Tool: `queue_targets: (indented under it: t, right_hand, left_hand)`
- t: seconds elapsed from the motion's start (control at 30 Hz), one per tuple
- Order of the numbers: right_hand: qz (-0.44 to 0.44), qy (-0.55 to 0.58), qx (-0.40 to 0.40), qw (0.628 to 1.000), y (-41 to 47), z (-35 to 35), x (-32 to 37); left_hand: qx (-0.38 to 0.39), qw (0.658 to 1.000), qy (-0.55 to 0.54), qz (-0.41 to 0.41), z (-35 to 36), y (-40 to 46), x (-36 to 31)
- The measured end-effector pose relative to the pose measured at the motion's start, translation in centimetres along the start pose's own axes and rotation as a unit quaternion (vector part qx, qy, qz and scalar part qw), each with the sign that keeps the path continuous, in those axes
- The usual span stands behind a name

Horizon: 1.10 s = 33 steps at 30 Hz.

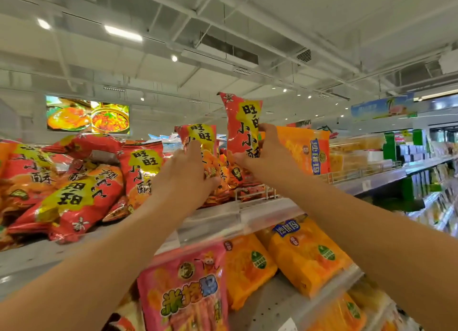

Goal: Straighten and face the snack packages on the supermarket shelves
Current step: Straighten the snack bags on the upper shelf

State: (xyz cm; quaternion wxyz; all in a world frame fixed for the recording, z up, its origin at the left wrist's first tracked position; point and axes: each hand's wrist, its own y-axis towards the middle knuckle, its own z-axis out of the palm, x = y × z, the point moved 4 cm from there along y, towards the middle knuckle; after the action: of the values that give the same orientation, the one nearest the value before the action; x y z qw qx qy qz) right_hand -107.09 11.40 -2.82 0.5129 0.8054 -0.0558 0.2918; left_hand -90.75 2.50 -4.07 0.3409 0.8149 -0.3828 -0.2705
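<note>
Nearest the lens, a pink snack bag [184, 288] stands at the front of the lower shelf, with orange bags [307, 254] lying beside it to the right. Above them, both my forearms reach up to the top shelf [223, 219]. My left hand [188, 172] curls its fingers round the lower half of one red snack package [198, 135], which stands nearly upright with its yellow label toward me. My right hand [262, 152] grips a second red package [241, 122] at mid-height, thumb across its front; this one is lifted higher than its neighbour and tilts slightly. Both packages sit near a white wire divider [255, 192], just left of an upright orange packet [307, 149]. To the left, a heap of red bags [74, 182] lies toppled, some upside down. To do this step well, I judge each package should be lowered squarely onto its base, label forward and aligned with the shelf edge, gripped lightly so the contents are not crushed; the fallen heap appears to need righting afterwards.
</note>
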Motion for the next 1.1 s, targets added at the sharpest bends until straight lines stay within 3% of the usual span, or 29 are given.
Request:
queue_targets:
  t: [0.27,0.37,0.5,0.67,0.87,1.03,1.1]
  right_hand:
    - [-0.026,-0.009,0.122,0.992,3.6,4.9,-4.3]
    - [-0.053,-0.047,0.164,0.984,3.0,5.0,-5.3]
    - [-0.147,-0.130,0.141,0.970,1.0,5.0,-6.3]
    - [-0.192,-0.224,0.096,0.951,-0.4,5.7,-6.7]
    - [-0.211,-0.226,0.056,0.949,-0.6,5.7,-6.9]
    - [-0.195,-0.176,0.117,0.958,-1.4,5.8,-6.7]
    - [-0.236,-0.163,0.098,0.953,-2.3,5.5,-5.4]
  left_hand:
    - [0.036,0.988,0.134,-0.072,2.9,0.2,-0.3]
    - [0.064,0.984,0.123,-0.114,3.3,-0.3,-0.3]
    - [0.036,0.987,0.024,-0.156,3.1,-1.5,-0.1]
    - [0.005,0.983,0.086,-0.160,3.1,-2.0,-0.8]
    - [-0.010,0.980,0.133,-0.151,3.4,-2.8,-1.4]
    - [-0.046,0.977,0.174,-0.112,2.8,-4.6,-1.7]
    - [-0.060,0.973,0.211,-0.071,1.3,-6.2,-1.5]
